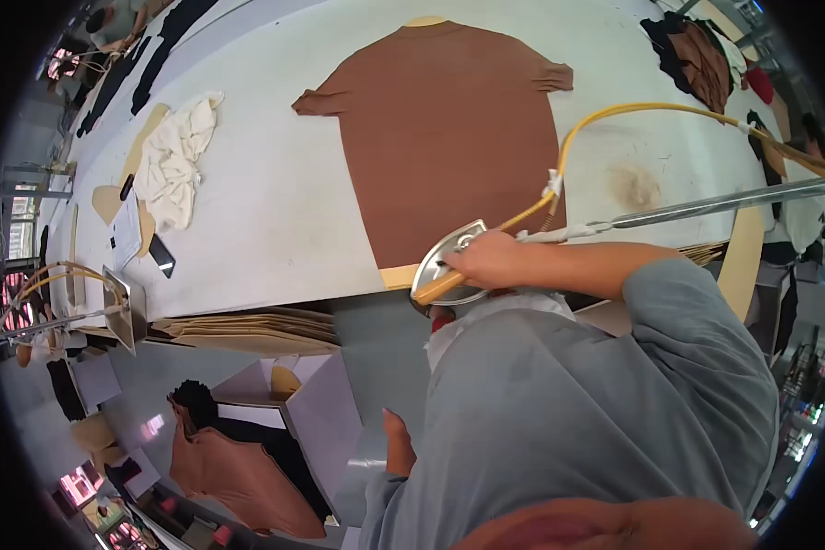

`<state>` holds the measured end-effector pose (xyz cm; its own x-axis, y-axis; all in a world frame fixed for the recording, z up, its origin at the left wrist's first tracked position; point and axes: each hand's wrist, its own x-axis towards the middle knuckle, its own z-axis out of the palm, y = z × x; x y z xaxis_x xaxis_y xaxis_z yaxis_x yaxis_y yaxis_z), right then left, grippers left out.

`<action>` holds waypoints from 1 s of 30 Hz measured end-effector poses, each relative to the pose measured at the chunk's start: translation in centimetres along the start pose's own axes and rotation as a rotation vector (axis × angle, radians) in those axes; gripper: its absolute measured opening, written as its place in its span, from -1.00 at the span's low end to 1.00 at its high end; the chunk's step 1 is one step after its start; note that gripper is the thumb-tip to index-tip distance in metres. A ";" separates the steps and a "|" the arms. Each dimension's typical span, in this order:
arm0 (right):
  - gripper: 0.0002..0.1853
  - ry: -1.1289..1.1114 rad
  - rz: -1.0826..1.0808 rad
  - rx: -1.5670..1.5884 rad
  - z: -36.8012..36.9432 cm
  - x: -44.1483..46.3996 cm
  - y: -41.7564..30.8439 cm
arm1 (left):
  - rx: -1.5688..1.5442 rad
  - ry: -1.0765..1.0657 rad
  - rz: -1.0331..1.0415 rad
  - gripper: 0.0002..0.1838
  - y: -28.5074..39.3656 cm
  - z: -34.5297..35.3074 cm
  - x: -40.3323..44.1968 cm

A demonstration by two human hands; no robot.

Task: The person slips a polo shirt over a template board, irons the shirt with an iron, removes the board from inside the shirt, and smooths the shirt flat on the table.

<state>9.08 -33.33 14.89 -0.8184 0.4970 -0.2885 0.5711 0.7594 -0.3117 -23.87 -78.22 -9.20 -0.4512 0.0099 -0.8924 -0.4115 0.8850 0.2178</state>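
Note:
My right hand (488, 258) is closed around the wooden handle of a steam iron (442, 266). The iron is tilted at the table's near edge, by the lower right corner of a brown short-sleeved knit top (449, 119). That top lies flat with its neck away from me, and a tan board shows at its neckline and hem. A yellow hose (605, 112) runs from the iron to the right. My left hand (399, 443) hangs low beside my body, away from the table; its fingers look stretched out, with nothing visible in them.
On the white table (266, 211) are a crumpled cream garment (179, 156), a phone (161, 256) and dark garments. Another iron (126, 307) hangs at the left edge. Cardboard sheets (247, 328) are stacked below the tabletop. Brown clothing (238, 477) drapes over a box (325, 412).

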 end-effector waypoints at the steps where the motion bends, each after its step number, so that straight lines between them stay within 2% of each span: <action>1: -0.68 -0.004 0.038 -0.011 -0.1 -2.8 1.5 | -0.019 -0.017 0.032 -0.21 -0.6 0.1 0.6; 5: -0.65 0.038 0.276 -0.039 0.8 -14.3 7.5 | -0.028 -0.098 0.199 -0.27 -0.9 2.6 2.7; 7: -0.65 0.106 0.425 -0.013 0.4 -19.1 10.4 | 0.060 -0.145 0.345 -0.29 7.2 6.8 2.8; 10: -0.62 0.194 0.640 0.122 1.9 -27.0 13.3 | 0.169 -0.164 0.613 -0.32 17.4 8.6 2.2; 13: -0.57 0.170 0.822 0.050 4.6 -30.2 15.6 | 0.193 -0.125 0.827 -0.31 28.8 9.0 -0.5; 14: -0.53 0.273 1.006 -0.012 5.1 -30.4 15.9 | 0.180 -0.108 0.890 -0.29 32.1 10.0 -2.7; 16: -0.44 0.466 1.346 -0.133 6.3 -28.6 16.2 | 0.139 -0.050 0.998 -0.25 39.6 14.8 -12.3; 17: -0.44 0.648 1.344 -0.436 8.2 -25.2 16.2 | 0.103 -0.021 1.054 -0.23 40.7 15.2 -15.4; 18: -0.40 0.813 1.099 -0.444 7.1 -22.5 13.1 | 0.136 -0.025 1.009 -0.15 42.2 17.4 -17.8; 19: -0.34 0.886 0.955 -0.405 6.9 -18.7 9.8 | 0.163 -0.067 0.942 -0.16 43.7 19.2 -19.2; 20: -0.24 0.643 0.854 0.030 5.5 -14.7 6.5 | 0.193 -0.108 0.867 -0.17 44.9 20.2 -19.4; 21: -0.13 0.765 0.622 -0.060 8.9 -10.8 4.3 | 0.196 -0.351 0.776 -0.18 46.5 20.4 -17.8; 22: -0.04 0.664 0.536 0.032 10.5 -6.6 2.1 | 0.200 -0.591 0.678 -0.19 48.1 21.0 -16.3; 25: 0.01 0.512 0.370 0.121 10.2 -1.0 -2.9 | 0.154 -0.693 0.631 -0.23 49.9 22.1 -13.5; 27: -0.01 0.563 0.385 0.107 11.3 1.1 -4.6 | -0.128 -0.450 0.496 -0.25 50.9 22.3 -12.1; 28: -0.04 0.604 0.360 0.064 12.0 1.8 -4.9 | -0.118 -0.392 0.438 -0.29 51.7 21.8 -10.9; 30: -0.10 0.674 0.300 -0.066 12.2 2.0 -3.9 | -0.215 -0.499 0.270 -0.29 52.6 20.1 -12.3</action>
<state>6.02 -40.40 4.49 -0.5018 0.8209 0.2726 0.7886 0.5637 -0.2458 -24.08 -22.46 5.27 -0.1577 0.4845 -0.8605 -0.5086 0.7071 0.4913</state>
